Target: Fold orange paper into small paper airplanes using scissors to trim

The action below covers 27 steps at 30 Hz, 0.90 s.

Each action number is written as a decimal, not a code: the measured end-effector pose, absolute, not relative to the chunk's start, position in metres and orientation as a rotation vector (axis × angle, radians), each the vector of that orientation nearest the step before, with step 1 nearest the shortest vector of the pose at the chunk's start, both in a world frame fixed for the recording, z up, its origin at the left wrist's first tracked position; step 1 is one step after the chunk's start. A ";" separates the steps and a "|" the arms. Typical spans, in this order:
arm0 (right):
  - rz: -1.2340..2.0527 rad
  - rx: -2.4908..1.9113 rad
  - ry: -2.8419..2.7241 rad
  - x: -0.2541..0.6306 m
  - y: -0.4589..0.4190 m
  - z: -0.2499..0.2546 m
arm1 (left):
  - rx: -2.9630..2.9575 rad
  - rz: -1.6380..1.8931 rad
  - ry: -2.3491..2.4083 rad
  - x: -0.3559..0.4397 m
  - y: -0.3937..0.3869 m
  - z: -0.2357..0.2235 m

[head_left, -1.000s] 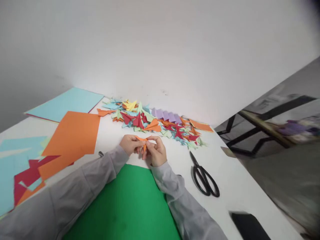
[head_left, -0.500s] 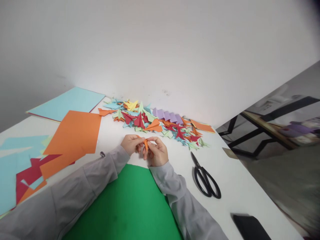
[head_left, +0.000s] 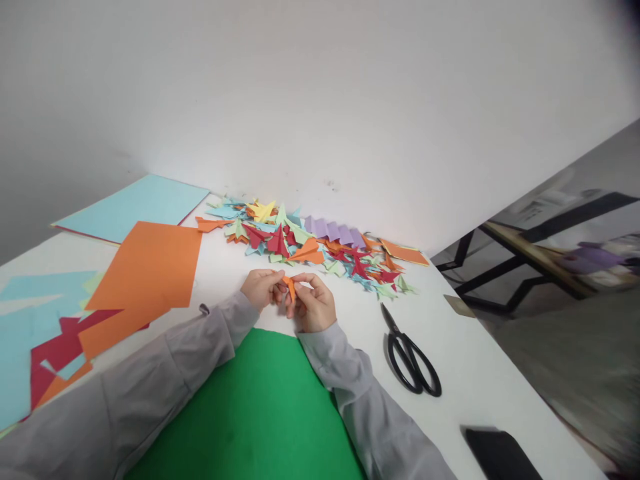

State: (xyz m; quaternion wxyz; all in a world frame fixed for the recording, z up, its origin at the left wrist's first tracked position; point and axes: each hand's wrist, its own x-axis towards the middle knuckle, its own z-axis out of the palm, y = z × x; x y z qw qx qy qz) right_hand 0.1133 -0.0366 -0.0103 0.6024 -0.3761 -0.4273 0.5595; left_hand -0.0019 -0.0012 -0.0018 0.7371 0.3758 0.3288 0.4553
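Between my two hands is a small folded orange paper, held just above the white table. My left hand pinches its left side with thumb and fingers. From the right, my right hand grips the same piece, its fingers closed around it. Parts of the paper are hidden by the fingertips. Behind the hands lies a heap of small folded paper planes in red, orange, green, blue and yellow, with a purple pleated strip among them.
Scissors with black handles lie right of my right forearm, near a black flat object. A green sheet is under my forearms. To the left are an orange sheet, blue sheets and red scraps. A wall rises behind.
My left thumb and fingertips have shifted slightly on the orange paper, leaving more of its upper part visible. My right hand has stayed almost still.
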 end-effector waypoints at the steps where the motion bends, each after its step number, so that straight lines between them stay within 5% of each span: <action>1: 1.290 -0.874 -0.990 0.113 -0.037 -0.011 | 0.829 0.999 0.717 -0.002 -0.001 -0.002; 27: 1.174 -0.915 -1.112 0.111 -0.040 -0.008 | 0.824 1.228 0.848 -0.003 0.001 0.000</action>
